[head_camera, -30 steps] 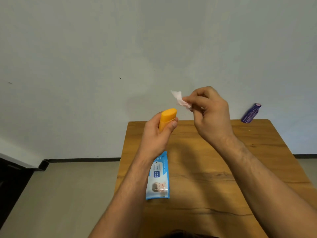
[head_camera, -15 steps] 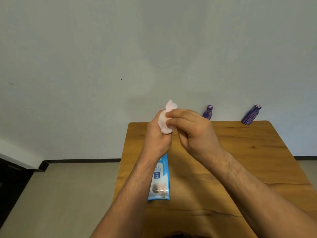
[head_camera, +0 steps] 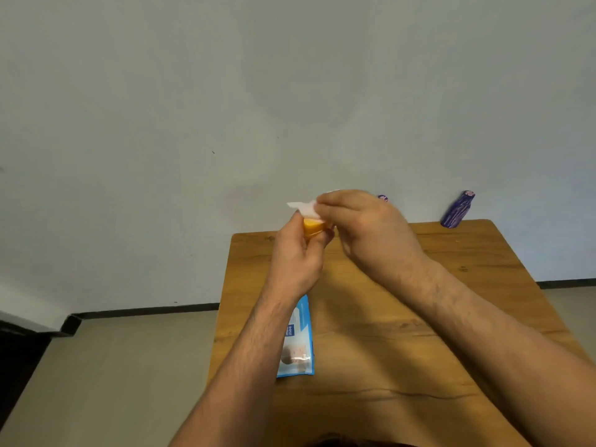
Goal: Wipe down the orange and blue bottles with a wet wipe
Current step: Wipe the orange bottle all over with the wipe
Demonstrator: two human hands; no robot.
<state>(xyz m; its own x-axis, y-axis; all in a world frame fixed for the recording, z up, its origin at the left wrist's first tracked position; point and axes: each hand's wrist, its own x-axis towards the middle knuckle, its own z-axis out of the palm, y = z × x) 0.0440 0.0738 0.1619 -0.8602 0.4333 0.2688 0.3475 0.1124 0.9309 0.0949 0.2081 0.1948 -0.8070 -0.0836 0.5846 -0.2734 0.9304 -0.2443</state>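
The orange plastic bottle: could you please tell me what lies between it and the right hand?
A white wet wipe, pinched by the right hand, lies against the top of the orange plastic bottle, as the head view shows.

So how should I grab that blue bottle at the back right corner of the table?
Probably grip the blue bottle round its wide body, below the narrow neck, coming from the front, your side of the table. It stands at the far edge with the wall right behind it, so there seems little room to reach from the back.

Left forearm (head_camera: 254, 346) and right forearm (head_camera: 467, 321) bare — hairy.
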